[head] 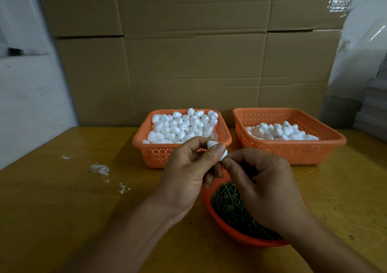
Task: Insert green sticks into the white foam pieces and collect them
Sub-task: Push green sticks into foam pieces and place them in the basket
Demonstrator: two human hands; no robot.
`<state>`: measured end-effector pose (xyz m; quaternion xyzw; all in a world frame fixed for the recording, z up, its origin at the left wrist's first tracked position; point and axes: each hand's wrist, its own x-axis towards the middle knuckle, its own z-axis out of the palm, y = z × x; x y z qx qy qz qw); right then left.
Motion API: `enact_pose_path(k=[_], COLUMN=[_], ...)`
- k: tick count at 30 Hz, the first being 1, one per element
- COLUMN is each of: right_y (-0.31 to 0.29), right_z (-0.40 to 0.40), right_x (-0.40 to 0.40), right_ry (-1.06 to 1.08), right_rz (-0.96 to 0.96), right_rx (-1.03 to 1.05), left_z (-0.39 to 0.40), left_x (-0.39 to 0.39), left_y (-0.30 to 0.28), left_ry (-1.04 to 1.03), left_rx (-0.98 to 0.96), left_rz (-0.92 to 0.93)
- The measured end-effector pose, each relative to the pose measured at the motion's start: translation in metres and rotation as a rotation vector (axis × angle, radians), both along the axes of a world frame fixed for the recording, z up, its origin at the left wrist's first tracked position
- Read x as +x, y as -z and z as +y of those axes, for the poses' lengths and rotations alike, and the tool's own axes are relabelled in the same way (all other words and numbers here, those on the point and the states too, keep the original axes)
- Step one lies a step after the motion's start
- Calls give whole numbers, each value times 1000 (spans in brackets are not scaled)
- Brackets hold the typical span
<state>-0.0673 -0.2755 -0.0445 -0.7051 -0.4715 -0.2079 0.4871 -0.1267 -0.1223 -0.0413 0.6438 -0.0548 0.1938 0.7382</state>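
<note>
Foam egg is pinched between the thumb and curled fingers of the left hand, raised above the table so that its lower end is turned toward the right hand. The right hand's fingers are curled and its fingertips are pressed to that end of the egg; a stick is presumably pinched there, but it is hidden and cannot be confirmed. The work is held directly over the bowl of green sticks, which sits nearest the body, probably so that each next stick can be taken with the shortest reach.

Two orange baskets are set side by side behind the hands. The left basket is heaped with foam pieces and seems to serve as the supply. The right basket is less full, and its pieces are judged to be the finished ones, though no sticks can be made out in them.

Everything is laid on a yellowish wooden table, marked on its left with white flecks. Flattened cardboard is stood against the wall behind, a pale wall is seen at left, and plastic sheeting hangs at right.
</note>
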Motion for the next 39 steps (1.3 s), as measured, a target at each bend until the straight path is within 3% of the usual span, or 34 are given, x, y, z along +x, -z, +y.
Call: enact_pose_path(k=[10,18,29,39], right_y=[2,-3,0,1], right_z=[3,2,3,5], right_x=[-2,-6,-6,-4], right_ry=[-39,-58,-54,-142], right_rz=[132,118,169,265], right_rx=[52,41,114,160], left_z=[-1,-2,-4,2], left_x=[0,0,-5,-6], left_y=[-1,-2,-6,-8], left_ry=[-45,-101,-193,-163], left_rx=[18,5,344,394], left_rz=[-54,-91,-260,-248])
